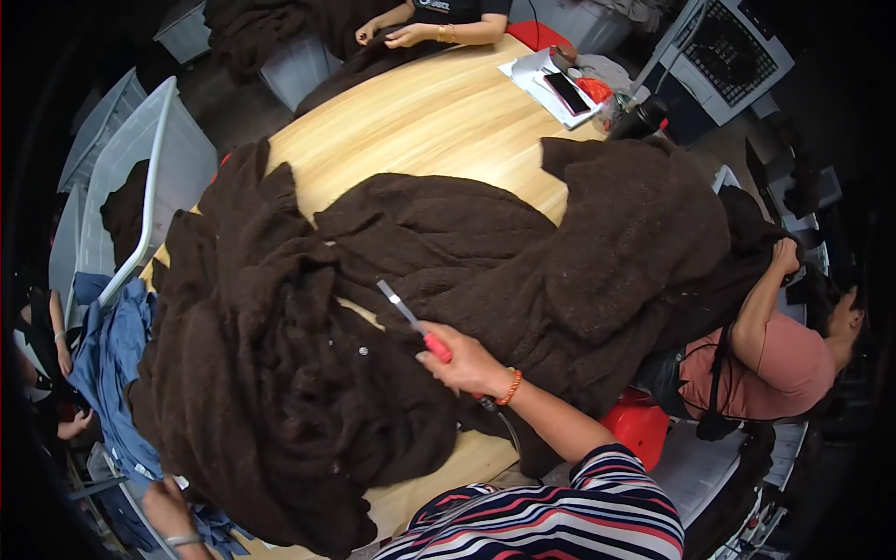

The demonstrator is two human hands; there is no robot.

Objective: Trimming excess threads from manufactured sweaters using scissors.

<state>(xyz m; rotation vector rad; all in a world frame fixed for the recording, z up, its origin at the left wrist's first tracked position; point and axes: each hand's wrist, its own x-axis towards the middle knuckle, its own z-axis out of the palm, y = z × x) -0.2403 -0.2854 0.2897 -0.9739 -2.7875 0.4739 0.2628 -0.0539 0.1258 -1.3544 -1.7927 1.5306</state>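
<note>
A large heap of dark brown fuzzy fabric (308,373) covers most of a round wooden table (439,121). My right hand (471,366), with a beaded bracelet on the wrist and a striped sleeve behind it, grips a tool with a red handle (436,347). The tool's thin metal blade (398,304) points up and left over the fabric. My left hand (168,509), wearing a wristband, lies at the lower left edge of the brown heap beside blue cloth (112,364). Its fingers are mostly hidden, so its grip is unclear.
A person at the far side has both hands (401,35) on more dark fabric. Another person in a pink top (779,366) sits at the right, pulling the fabric edge. A phone (567,91) lies on white papers. White plastic bins (140,177) stand left, and a red stool (639,425) stands lower right.
</note>
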